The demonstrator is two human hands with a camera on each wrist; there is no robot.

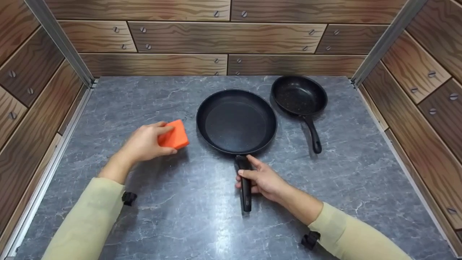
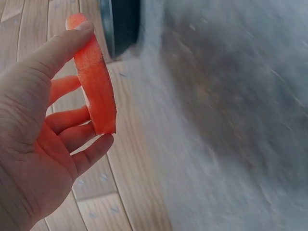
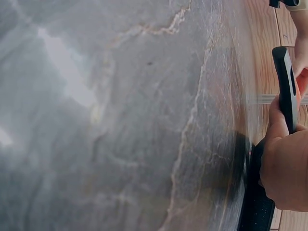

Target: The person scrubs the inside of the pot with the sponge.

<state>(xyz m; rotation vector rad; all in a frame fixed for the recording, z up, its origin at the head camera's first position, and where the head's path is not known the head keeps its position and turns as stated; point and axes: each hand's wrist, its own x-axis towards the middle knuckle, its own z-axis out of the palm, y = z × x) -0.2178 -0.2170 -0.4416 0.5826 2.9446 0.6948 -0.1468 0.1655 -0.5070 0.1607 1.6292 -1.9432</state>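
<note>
My left hand (image 1: 146, 142) pinches an orange sponge (image 1: 177, 134) between thumb and fingers, just left of the larger frying pan (image 1: 236, 124). In the left wrist view the sponge (image 2: 96, 82) appears edge-on, with the thumb on one end and fingertips along its side. That black pan sits at mid-table, its handle (image 1: 246, 191) pointing toward me. My right hand (image 1: 265, 180) grips this handle near the pan body, thumb across the top. The right wrist view shows the right hand (image 3: 286, 163) wrapped round the handle (image 3: 286, 86).
A smaller black frying pan (image 1: 299, 95) stands at the back right, its handle angled toward me. The grey marbled tabletop (image 1: 173, 216) is bordered by wood-patterned walls (image 1: 227, 36) at the back and both sides.
</note>
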